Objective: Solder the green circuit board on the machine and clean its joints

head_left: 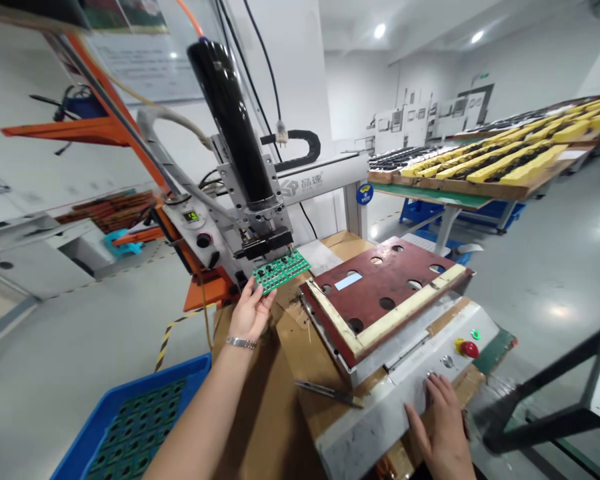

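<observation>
A green circuit board (283, 270) with several small parts on it is gripped at its near left corner by my left hand (253, 310), thumb above and fingers along the edge. The board is held just below the black tool head (265, 243) of the bench machine; whether they touch I cannot tell. My right hand (443, 420) rests on the machine's pale front panel (365, 417), fingers stretched out, fingertips by a round metal button (431, 375). Behind that panel lies a reddish-brown plate (375, 293) with round holes and cream edge strips.
Tweezers (327, 393) lie on the brown bench surface. A red emergency stop knob (467, 348) and a green-lit button (475, 334) stick up at the panel's right. A blue tray (97, 413) of circuit boards stands lower left. A black-framed stand (545, 393) is at the right.
</observation>
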Motion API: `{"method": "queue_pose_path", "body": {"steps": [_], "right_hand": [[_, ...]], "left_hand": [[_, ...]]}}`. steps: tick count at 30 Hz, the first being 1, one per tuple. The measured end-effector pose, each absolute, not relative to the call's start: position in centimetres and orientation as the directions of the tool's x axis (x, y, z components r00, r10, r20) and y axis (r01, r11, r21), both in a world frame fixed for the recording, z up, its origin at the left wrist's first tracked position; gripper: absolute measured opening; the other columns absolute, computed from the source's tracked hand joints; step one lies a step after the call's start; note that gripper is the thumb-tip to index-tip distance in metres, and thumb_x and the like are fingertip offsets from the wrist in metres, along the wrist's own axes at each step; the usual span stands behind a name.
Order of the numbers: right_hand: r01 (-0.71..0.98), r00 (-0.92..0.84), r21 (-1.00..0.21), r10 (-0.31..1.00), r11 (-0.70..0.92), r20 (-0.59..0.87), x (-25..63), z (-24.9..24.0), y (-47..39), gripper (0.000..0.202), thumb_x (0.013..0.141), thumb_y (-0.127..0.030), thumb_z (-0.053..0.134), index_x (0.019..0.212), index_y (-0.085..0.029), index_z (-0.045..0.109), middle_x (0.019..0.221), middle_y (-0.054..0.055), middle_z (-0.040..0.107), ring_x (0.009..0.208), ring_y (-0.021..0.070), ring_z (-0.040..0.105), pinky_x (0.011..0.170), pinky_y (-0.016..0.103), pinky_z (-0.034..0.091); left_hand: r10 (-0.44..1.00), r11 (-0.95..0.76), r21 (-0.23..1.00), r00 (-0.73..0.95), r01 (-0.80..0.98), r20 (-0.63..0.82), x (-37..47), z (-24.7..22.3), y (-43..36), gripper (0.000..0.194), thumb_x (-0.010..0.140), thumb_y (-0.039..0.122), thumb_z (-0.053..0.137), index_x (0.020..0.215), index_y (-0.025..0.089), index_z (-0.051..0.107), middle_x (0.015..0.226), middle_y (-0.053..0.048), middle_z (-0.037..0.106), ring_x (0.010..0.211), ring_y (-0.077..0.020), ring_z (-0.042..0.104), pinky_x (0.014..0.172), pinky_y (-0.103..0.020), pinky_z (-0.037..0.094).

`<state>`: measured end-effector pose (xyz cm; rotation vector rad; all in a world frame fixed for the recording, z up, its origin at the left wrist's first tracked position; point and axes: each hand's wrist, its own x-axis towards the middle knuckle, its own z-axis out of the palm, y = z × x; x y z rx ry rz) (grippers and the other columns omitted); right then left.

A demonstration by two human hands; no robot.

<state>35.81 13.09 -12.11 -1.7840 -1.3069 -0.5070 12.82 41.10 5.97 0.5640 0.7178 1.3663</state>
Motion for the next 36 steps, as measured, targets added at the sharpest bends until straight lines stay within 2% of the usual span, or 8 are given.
{"method": "queue_pose_path", "body": {"steps": [14, 21, 36], "right_hand": [[0.923, 0.36, -0.372, 0.569, -0.1, 0.74, 35.6, -11.6, 13.1, 0.055, 0.093, -0.045, 0.046, 0.135, -0.011, 0.038, 0.129, 0.022, 0.046, 0.126, 0.0369, 0.043, 0.096, 0.058, 0.044], [0.926, 0.353, -0.363, 0.573, -0.103, 0.74, 35.6, -11.6, 13.1, 0.055, 0.093, -0.046, 0.045, 0.134, -0.009, 0.039, 0.129, 0.023, 0.047, 0.126, 0.0372, 0.042, 0.096, 0.059, 0.043], [0.927, 0.347, -0.363, 0.572, -0.091, 0.744, 35.7, -11.7, 13.0, 0.056, 0.092, -0.049, 0.044, 0.131, -0.009, 0.04, 0.126, 0.022, 0.049, 0.126, 0.0377, 0.043, 0.094, 0.058, 0.045]], "left_hand": [[0.99, 0.13, 0.719, 0.052, -0.683, -0.129, 13.6, 6.5, 41.2, 0.025, 0.085, -0.004, 0.047, 0.091, 0.015, 0.063, 0.093, -0.003, 0.067, 0.075, -0.008, 0.064, 0.08, -0.024, 0.057], [0.987, 0.116, 0.708, 0.004, -0.697, -0.158, 13.3, 6.3, 41.6, 0.027, 0.084, -0.004, 0.048, 0.093, 0.018, 0.061, 0.085, 0.0, 0.065, 0.073, -0.0065, 0.063, 0.085, -0.026, 0.055], [0.993, 0.102, 0.71, 0.026, -0.697, -0.117, 13.3, 6.5, 42.1, 0.026, 0.086, -0.003, 0.048, 0.089, 0.017, 0.064, 0.093, -0.002, 0.067, 0.081, -0.0075, 0.064, 0.085, -0.023, 0.054]]}}
